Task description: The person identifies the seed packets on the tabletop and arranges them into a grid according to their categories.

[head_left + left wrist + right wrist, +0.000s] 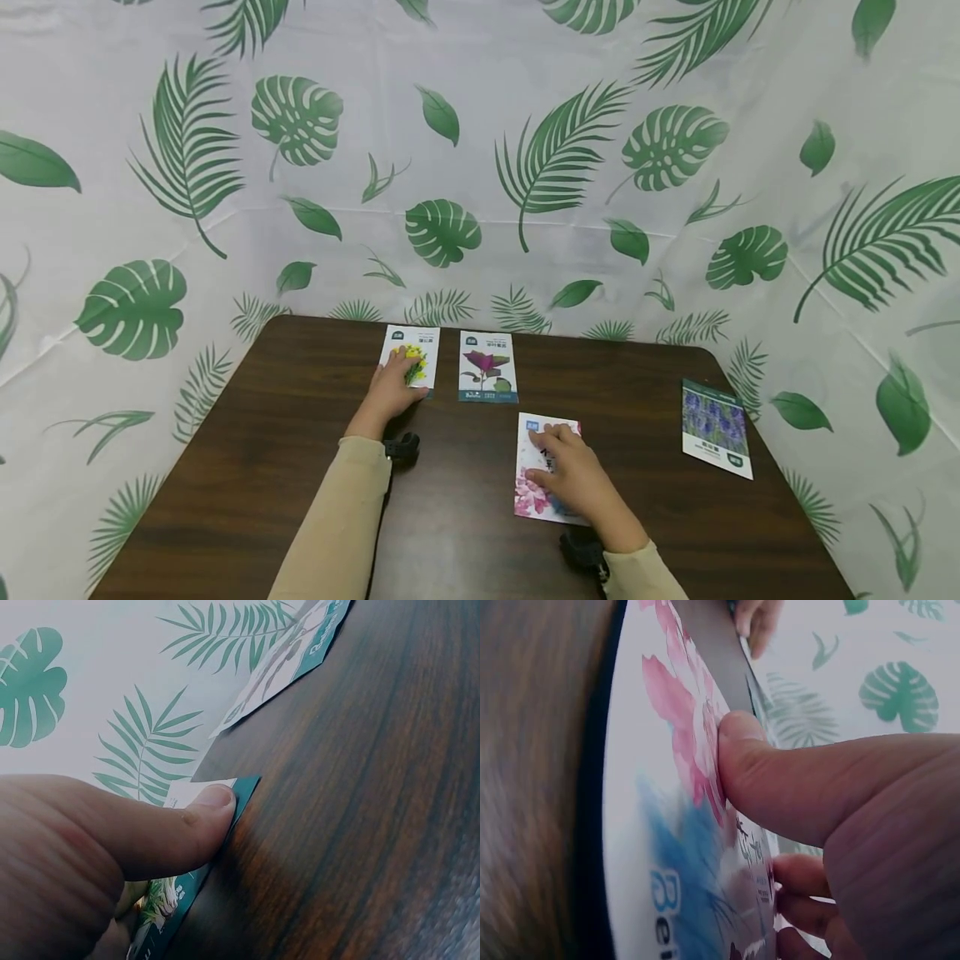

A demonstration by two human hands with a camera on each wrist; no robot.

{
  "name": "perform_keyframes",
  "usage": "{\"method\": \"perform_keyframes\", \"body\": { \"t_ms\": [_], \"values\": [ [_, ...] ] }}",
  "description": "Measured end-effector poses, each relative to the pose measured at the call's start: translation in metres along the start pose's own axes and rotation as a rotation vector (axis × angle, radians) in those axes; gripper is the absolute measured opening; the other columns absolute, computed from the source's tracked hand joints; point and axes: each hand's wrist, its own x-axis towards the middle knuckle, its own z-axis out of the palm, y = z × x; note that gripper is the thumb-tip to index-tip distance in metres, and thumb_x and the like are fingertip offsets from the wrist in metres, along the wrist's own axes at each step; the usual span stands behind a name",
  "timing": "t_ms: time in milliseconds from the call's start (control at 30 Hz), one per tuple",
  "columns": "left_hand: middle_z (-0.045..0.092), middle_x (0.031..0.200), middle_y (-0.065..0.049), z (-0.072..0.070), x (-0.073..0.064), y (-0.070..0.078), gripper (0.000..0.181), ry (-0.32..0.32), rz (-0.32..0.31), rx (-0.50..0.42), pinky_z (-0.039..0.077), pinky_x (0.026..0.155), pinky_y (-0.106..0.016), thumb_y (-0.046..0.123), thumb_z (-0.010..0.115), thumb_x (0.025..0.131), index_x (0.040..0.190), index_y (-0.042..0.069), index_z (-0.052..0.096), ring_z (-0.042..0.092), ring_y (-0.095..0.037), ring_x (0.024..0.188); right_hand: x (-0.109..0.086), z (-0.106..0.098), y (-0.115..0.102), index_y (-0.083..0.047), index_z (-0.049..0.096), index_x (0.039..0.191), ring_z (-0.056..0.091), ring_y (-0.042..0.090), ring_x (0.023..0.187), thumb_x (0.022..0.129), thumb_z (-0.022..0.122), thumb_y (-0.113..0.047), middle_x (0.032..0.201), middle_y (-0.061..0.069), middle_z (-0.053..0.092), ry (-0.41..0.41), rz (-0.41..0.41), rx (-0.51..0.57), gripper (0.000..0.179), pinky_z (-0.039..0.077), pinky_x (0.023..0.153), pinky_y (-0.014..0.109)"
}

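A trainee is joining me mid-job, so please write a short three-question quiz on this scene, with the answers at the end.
1. True or false: the flat, rectangular white packet with a purple-leaved plant lies untouched on the dark brown wood-grain table.
2. Multiple choice: what do the fingers of the right hand touch? A) a flat white packet with yellow flowers; B) the purple-leaved plant packet; C) a flat white packet with pink flowers.
3. Open: which packet lies nearest the table's right edge?

Key: 1. True. 2. C. 3. The flat green-and-white packet with violet-blue flowers.
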Motion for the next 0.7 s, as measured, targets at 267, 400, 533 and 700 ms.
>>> {"method": "perform_keyframes", "body": {
  "t_ms": [267,400,533,700],
  "values": [
    [0.013,0.182,-0.025,-0.001,0.002,-0.001,0.077,-0.007,0.001,0.02,0.003,0.137,-0.066,0.024,0.079,0.102,0.167,0.004,0.043,0.003,-0.043,0.171,0.0,0.001,-0.009,-0.011,0.068,0.149,0.061,0.042,0.139,0.089,0.092,-0.029,0.15,0.022,0.062,-0.06,-0.048,0.032,0.067,0.049,0.117,0.066],
    [0.012,0.182,-0.025,-0.001,0.0,-0.001,0.077,-0.019,0.003,0.028,0.003,0.137,-0.066,0.024,0.079,0.102,0.167,0.003,0.042,0.003,-0.044,0.171,-0.002,0.002,-0.017,-0.012,0.06,0.157,0.052,0.047,0.15,0.092,0.089,-0.03,0.163,0.024,0.053,-0.124,-0.041,0.053,0.073,0.043,0.122,0.068],
    [0.011,0.182,-0.025,-0.003,-0.002,-0.001,0.077,-0.032,-0.001,0.028,0.002,0.137,-0.067,0.024,0.078,0.103,0.168,0.004,0.042,0.002,-0.044,0.171,-0.002,0.005,-0.028,-0.007,0.057,0.155,0.043,0.048,0.158,0.095,0.085,-0.03,0.171,0.025,0.044,-0.191,-0.043,0.074,0.07,0.036,0.128,0.066],
    [0.011,0.182,-0.025,-0.002,-0.001,0.002,0.077,-0.033,0.003,0.055,0.004,0.137,-0.067,0.025,0.078,0.103,0.168,0.005,0.041,0.004,-0.045,0.171,-0.001,0.009,-0.038,-0.004,0.059,0.142,0.043,0.046,0.159,0.095,0.085,-0.027,0.17,0.027,0.044,-0.214,-0.078,0.099,0.058,0.034,0.129,0.064]
  ]
}}
